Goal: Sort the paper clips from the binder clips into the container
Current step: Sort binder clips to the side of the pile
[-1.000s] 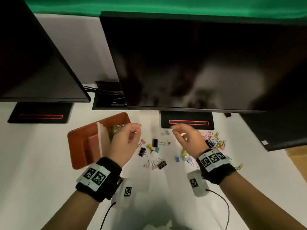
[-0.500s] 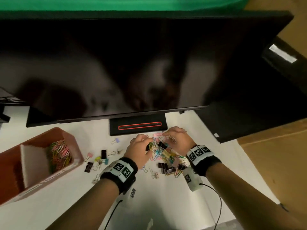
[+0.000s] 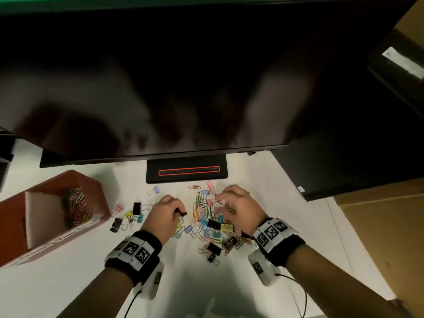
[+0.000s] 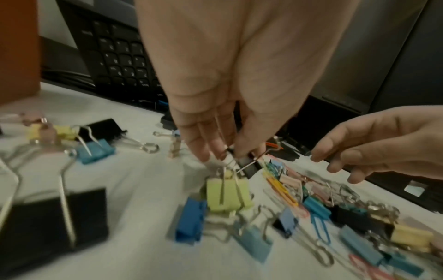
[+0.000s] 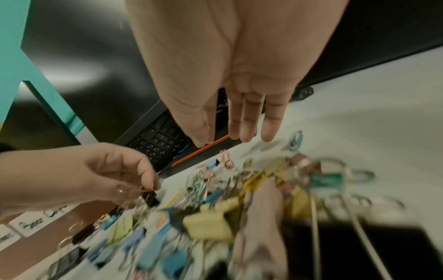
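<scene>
Left hand (image 4: 230, 106) is pinching a black binder clip (image 4: 249, 164) by its wire handle above the pile (image 3: 213, 221), right hand (image 3: 238, 207) hovering loosely open; clips look light, slippery, snag-prone.

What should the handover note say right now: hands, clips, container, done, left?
Left hand: pinching a small black binder clip by its wire handle, at the left edge of the mixed pile.
Right hand: fingers straight over the pile, holding nothing.
Container, far left: paper clips already in one compartment.
Left: many paper clips remain mixed with binder clips in the pile.
</scene>
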A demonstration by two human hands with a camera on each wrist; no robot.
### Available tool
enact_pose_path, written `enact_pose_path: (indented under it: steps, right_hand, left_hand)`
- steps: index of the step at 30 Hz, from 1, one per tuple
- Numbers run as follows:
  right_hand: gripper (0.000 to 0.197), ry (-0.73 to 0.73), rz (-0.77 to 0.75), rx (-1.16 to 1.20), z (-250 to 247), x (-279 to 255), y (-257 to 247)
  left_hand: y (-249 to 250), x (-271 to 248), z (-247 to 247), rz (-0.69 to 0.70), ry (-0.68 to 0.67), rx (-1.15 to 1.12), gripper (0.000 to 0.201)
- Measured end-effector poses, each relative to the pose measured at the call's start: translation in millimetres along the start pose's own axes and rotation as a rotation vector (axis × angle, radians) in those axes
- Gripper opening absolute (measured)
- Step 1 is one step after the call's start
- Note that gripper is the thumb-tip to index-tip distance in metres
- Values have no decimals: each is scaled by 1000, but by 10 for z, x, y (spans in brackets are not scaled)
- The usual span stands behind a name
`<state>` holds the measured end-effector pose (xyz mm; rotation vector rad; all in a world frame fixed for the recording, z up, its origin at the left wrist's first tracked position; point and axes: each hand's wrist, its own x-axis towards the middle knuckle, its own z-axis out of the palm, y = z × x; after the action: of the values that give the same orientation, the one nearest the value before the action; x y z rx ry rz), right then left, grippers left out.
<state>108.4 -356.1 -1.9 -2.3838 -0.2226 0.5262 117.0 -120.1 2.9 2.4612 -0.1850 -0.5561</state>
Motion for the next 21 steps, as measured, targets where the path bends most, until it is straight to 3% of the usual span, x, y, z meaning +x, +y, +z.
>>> enact_pose_path:
  steps: [3, 6, 10, 13, 18, 21]
  right_hand:
    - [35, -23, -23, -66, -88, 199, -13]
    - [42, -123, -61, -163, -65, 365, -65]
    - [44, -173, -97, -273, -22, 383, -22]
    - [38, -179, -120, -242, -64, 230, 93]
    - [35, -54, -91, -67, -219, -10, 361]
    - [38, 13, -5, -106, -289, -27, 453]
  left_hand:
    - [3, 31, -63, 23, 33, 34, 38]
    - [148, 146, -91, 56, 29, 10, 39]
    - [265, 314, 13, 142, -137, 202, 48]
    - [221, 339, 67, 163, -187, 260, 54]
    - [64, 268, 79, 215, -210, 309, 58]
    - [76, 255, 52, 246, -221, 326, 57]
